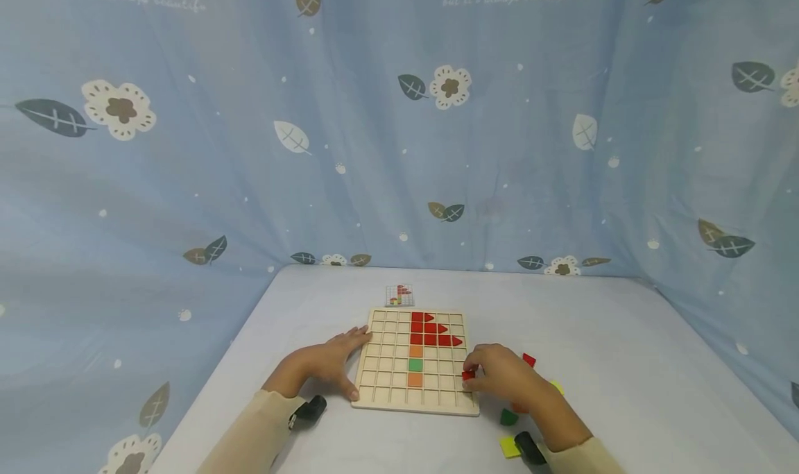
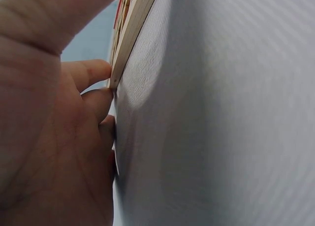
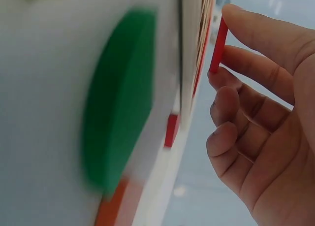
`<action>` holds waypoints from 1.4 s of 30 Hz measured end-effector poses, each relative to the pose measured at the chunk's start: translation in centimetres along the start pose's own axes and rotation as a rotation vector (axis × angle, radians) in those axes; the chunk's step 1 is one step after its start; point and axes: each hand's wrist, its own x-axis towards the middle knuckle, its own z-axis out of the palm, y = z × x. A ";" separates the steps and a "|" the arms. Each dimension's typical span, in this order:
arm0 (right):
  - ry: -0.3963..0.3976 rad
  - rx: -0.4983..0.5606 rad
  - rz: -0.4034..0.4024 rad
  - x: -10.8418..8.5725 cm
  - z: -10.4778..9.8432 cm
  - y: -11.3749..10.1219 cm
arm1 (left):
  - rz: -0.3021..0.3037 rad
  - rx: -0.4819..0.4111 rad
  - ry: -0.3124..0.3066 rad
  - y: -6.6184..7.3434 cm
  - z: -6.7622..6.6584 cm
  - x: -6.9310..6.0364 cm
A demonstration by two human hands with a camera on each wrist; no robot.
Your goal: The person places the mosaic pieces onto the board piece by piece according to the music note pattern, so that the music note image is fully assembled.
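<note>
Wooden board (image 1: 383,364) meets the spread left hand (image 1: 329,359) at its edge (image 1: 361,361); right hand (image 1: 502,373) pinches red tile (image 1: 468,375).

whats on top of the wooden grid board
On the board: three rows of red pieces, then an orange square, a green square and another orange square below. Hidden: cells under these, and part of its right edge behind the right hand.

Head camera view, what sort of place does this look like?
Probably a curtained-off tabletop spot set up for puzzle play: a blue printed curtain hangs behind a white table, which bears a wooden grid board with red tiles on it.
</note>
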 end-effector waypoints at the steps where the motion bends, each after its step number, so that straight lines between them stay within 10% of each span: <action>1: -0.005 -0.002 -0.013 0.2 0.1 -0.3 | -0.001 0.001 -0.001 0.0 0.0 0.0; 25: -0.036 -0.092 -0.149 2.8 3.7 -7.2 | -0.003 -0.005 0.004 0.5 -0.2 -0.1; 42: -0.030 -0.097 -0.201 2.7 3.7 -7.5 | 0.003 0.009 0.010 0.3 0.0 0.0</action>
